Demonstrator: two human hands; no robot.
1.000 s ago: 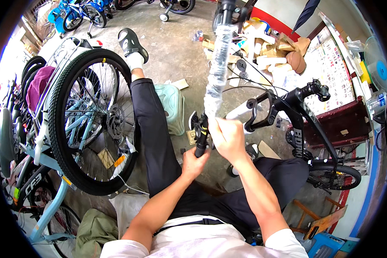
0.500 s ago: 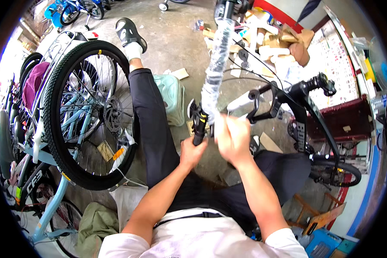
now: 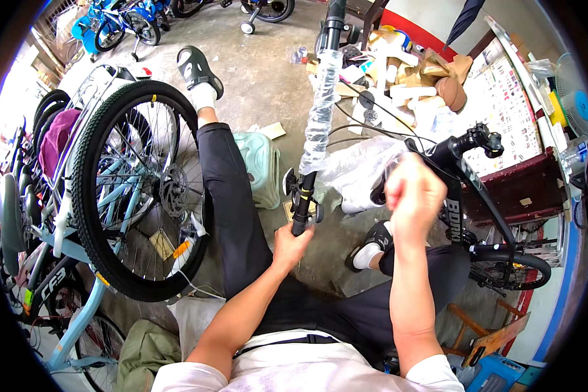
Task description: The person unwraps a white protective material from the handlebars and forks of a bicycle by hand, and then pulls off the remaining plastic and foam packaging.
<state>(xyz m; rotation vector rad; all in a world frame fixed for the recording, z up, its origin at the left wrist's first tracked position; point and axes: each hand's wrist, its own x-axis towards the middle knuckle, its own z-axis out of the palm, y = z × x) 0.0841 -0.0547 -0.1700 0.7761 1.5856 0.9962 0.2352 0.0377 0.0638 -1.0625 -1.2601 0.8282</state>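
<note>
A black handlebar, partly wrapped in clear plastic, is gripped at centre frame by the left hand, fingers clamped around it. The right hand is raised right of centre, fingers curled together into a fist.

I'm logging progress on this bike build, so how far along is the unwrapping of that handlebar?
Done: the black handlebar's near end, with grip and lever clamp, is bare. In hand: the left hand grips that bare end, while the right hand is raised in a fist beside the loose clear plastic sheet. Left: clear bubble wrap covers the bar's upper length, and the black bicycle frame beside it has no bar fitted.
</note>
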